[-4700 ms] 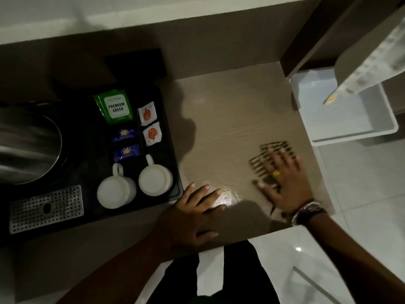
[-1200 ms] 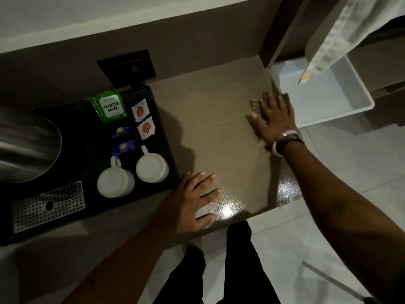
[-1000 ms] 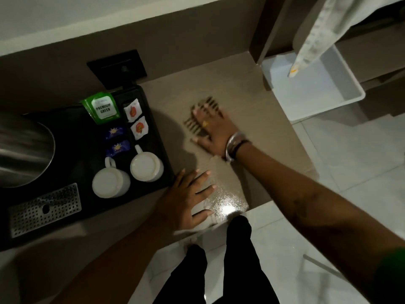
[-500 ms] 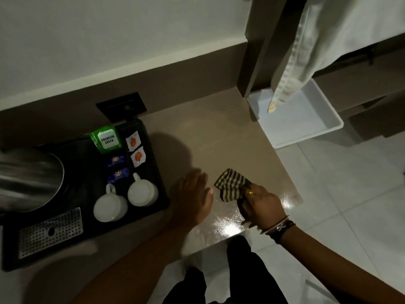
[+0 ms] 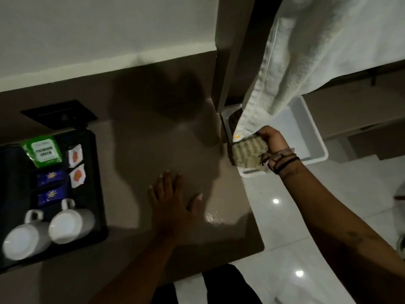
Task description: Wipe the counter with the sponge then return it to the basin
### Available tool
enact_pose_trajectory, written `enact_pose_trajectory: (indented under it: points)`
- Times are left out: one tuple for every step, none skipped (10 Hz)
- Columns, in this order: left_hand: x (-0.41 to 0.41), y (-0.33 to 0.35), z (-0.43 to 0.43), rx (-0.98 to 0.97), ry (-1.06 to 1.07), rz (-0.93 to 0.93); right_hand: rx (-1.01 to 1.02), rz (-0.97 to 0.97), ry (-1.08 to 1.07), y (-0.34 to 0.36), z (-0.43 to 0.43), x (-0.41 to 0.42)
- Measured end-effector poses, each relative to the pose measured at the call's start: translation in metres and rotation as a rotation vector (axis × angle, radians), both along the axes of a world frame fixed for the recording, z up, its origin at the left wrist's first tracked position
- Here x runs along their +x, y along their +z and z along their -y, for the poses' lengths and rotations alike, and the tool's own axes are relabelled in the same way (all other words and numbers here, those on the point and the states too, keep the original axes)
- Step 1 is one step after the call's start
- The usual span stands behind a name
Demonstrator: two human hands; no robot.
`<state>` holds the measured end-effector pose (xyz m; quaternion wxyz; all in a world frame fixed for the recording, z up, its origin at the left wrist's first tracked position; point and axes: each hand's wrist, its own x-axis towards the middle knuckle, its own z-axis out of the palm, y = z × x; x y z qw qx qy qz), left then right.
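- Nearest you, your left hand [image 5: 173,202] lies flat on the counter [image 5: 153,154], fingers spread and holding nothing. Leave it planted there as a brace while the other arm reaches out; it sits well clear of the black tray [image 5: 96,172] with the two white mugs [image 5: 50,227] on the left.
- A wet sheen shows on the counter's near right corner, just right of that hand. I judge the wiping part finished, with only the return left.
- Your right forearm stretches from the near right up and across the floor gap, wrist bent down, bracelets on it, the back of the hand facing up.
- Your right hand [image 5: 271,140] is closed around the striped sponge [image 5: 248,153], which hangs over the left part of the white basin [image 5: 315,137], just past the counter's right edge. Whether it already touches the basin floor, I cannot tell.
- To finish cleanly, lower the sponge straight down until it rests inside the walls, then let the fingers go. Dropping it from height risks it bouncing onto the rim or the tiled floor.
- Farther off, a pale towel [image 5: 306,58] hangs over the basin's far left side, its lower corner right at your knuckles. Keep your hand low and under it so nothing snags.
- A dark striped patch sits in the basin's far left corner behind the towel; too hidden to name.
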<state>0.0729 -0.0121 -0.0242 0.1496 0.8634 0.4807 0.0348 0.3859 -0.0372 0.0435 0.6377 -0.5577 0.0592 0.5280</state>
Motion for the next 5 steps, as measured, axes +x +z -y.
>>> enact_pose_trajectory:
  points:
    - [0.000,-0.001,-0.001,0.012,0.014,0.021,-0.059,0.010,0.050,-0.024,-0.011,0.017]
    - [0.001,0.005,0.002,0.026,0.039,0.042,-0.385,0.482,0.248,-0.057,-0.013,0.028]
    - [0.002,0.009,0.002,0.028,0.034,0.046,-0.518,0.831,0.417,-0.068,-0.012,0.024]
    - [-0.001,0.008,0.000,0.039,0.018,0.029,-0.673,1.130,0.581,-0.065,-0.013,0.016]
    - [0.001,0.008,0.002,0.037,0.011,0.010,-0.805,1.232,0.574,-0.051,-0.005,0.010]
